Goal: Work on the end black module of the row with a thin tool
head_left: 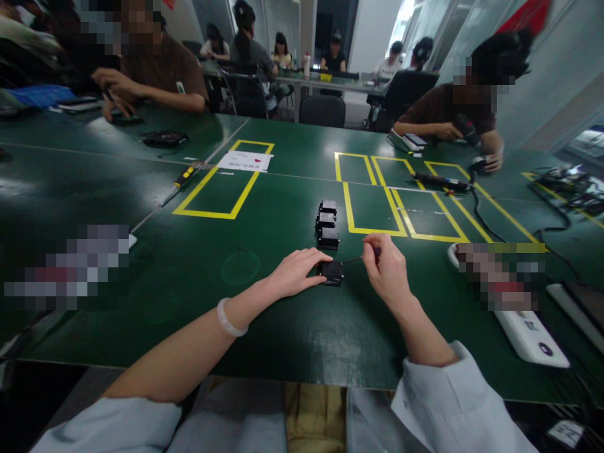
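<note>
My left hand [302, 269] steadies a small black box-shaped part [331, 271] on the green table, thumb and fingers closed around its left side. From the right, my right hand [387, 267] grips a thin screwdriver [353, 259]; its dark handle is mostly hidden in the fist. The shaft points left and its tip meets the part's right side, though the exact contact is too small to make out. Just beyond the part, a row of similar black parts [328, 237] runs away from me.
Yellow tape rectangles [206, 215] mark the table. A yellow-black screwdriver [184, 177] lies left of a paper sheet [245, 161]. A white device [535, 336] lies right. Across the table, one person [163, 75] handles something at left, another [441, 110] holds a dark tool with a cable.
</note>
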The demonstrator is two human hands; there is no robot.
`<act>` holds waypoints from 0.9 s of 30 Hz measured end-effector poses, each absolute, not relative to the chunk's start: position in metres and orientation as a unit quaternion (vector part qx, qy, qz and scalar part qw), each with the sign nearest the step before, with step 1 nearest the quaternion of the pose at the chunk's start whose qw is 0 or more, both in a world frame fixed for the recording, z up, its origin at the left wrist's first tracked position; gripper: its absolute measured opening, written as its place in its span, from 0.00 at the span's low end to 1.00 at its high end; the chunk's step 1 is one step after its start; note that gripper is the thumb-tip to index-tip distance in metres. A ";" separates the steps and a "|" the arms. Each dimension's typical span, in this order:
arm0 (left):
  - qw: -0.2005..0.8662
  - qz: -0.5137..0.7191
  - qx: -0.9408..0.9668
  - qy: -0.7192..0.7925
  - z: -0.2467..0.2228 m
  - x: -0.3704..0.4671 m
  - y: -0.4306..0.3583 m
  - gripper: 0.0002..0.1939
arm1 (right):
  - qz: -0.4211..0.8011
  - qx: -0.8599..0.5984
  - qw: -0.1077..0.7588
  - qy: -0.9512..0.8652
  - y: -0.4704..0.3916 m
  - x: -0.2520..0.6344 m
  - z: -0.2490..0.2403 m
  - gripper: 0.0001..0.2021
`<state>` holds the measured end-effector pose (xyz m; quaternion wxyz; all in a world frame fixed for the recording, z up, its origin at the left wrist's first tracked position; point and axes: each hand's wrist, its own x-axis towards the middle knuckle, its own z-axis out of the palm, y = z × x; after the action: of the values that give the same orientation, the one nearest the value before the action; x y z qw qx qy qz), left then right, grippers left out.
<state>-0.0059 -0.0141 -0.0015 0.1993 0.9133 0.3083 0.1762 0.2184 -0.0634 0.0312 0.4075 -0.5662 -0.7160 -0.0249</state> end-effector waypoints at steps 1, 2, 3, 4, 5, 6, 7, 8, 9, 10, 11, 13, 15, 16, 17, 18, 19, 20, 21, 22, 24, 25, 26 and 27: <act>0.199 0.177 0.913 0.309 -0.001 -0.006 -0.014 0.21 | -0.026 -0.568 0.408 -0.714 -0.063 0.219 0.031 0.07; 0.200 0.177 0.913 0.308 -0.001 -0.006 -0.014 0.21 | -0.026 -0.571 0.408 -0.712 -0.063 0.219 0.031 0.07; 0.200 0.177 0.913 0.307 -0.001 -0.006 -0.014 0.21 | -0.025 -0.572 0.407 -0.711 -0.063 0.219 0.031 0.07; 0.200 0.177 0.913 0.307 -0.001 -0.006 -0.014 0.21 | -0.024 -0.573 0.406 -0.712 -0.063 0.219 0.031 0.07; 0.200 0.177 0.914 0.306 -0.001 -0.006 -0.014 0.21 | -0.022 -0.573 0.404 -0.713 -0.063 0.219 0.031 0.07; 0.201 0.176 0.914 0.306 0.000 -0.006 -0.014 0.21 | -0.021 -0.572 0.402 -0.715 -0.064 0.219 0.031 0.07; 0.201 0.175 0.914 0.305 0.000 -0.006 -0.014 0.21 | -0.021 -0.572 0.398 -0.717 -0.064 0.219 0.032 0.07; 0.201 0.175 0.915 0.305 0.000 -0.006 -0.014 0.21 | -0.023 -0.572 0.395 -0.719 -0.064 0.219 0.032 0.08; 0.200 0.174 0.915 0.305 0.000 -0.006 -0.014 0.21 | -0.027 -0.572 0.392 -0.720 -0.064 0.219 0.032 0.08; 0.200 0.174 0.915 0.305 0.000 -0.006 -0.014 0.21 | -0.031 -0.572 0.390 -0.721 -0.064 0.219 0.033 0.08; 0.199 0.174 0.914 0.306 0.000 -0.006 -0.015 0.21 | -0.033 -0.571 0.389 -0.722 -0.064 0.219 0.033 0.08; 0.199 0.175 0.914 0.308 0.000 -0.006 -0.015 0.21 | -0.035 -0.568 0.392 -0.723 -0.064 0.219 0.033 0.07; 0.200 0.175 0.914 0.307 0.000 -0.006 -0.015 0.21 | -0.033 -0.566 0.398 -0.721 -0.064 0.219 0.032 0.07; 0.200 0.175 0.914 0.306 0.000 -0.006 -0.015 0.21 | -0.033 -0.567 0.401 -0.719 -0.063 0.219 0.031 0.06; 0.199 0.175 0.914 0.306 0.000 -0.006 -0.015 0.21 | -0.033 -0.567 0.404 -0.717 -0.063 0.219 0.031 0.06; 0.198 0.175 0.915 0.305 0.000 -0.006 -0.015 0.21 | -0.033 -0.568 0.404 -0.716 -0.063 0.219 0.030 0.07; 0.197 0.175 0.915 0.306 0.000 -0.006 -0.015 0.21 | -0.033 -0.569 0.402 -0.716 -0.063 0.219 0.030 0.07; 0.197 0.175 0.915 0.306 0.000 -0.006 -0.015 0.21 | -0.034 -0.571 0.400 -0.716 -0.064 0.219 0.030 0.07; 0.197 0.176 0.915 0.305 0.000 -0.006 -0.015 0.21 | -0.035 -0.572 0.397 -0.717 -0.064 0.219 0.030 0.07; 0.197 0.177 0.915 0.305 0.000 -0.006 -0.015 0.21 | -0.038 -0.572 0.394 -0.718 -0.064 0.219 0.031 0.07; 0.198 0.176 0.915 0.304 0.000 -0.006 -0.015 0.21 | -0.044 -0.570 0.392 -0.721 -0.064 0.219 0.032 0.07; 0.197 0.176 0.915 0.304 0.001 -0.006 -0.015 0.21 | -0.046 -0.568 0.393 -0.722 -0.064 0.219 0.033 0.08; 0.197 0.175 0.915 0.305 0.001 -0.006 -0.014 0.21 | -0.046 -0.567 0.394 -0.722 -0.064 0.219 0.033 0.08; 0.196 0.174 0.915 0.305 0.001 -0.006 -0.014 0.21 | -0.045 -0.565 0.396 -0.722 -0.064 0.219 0.033 0.07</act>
<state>-0.0059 -0.0144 0.0006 0.1961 0.9154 0.3055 0.1741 0.2190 -0.0639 0.0329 0.3962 -0.5651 -0.7223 -0.0446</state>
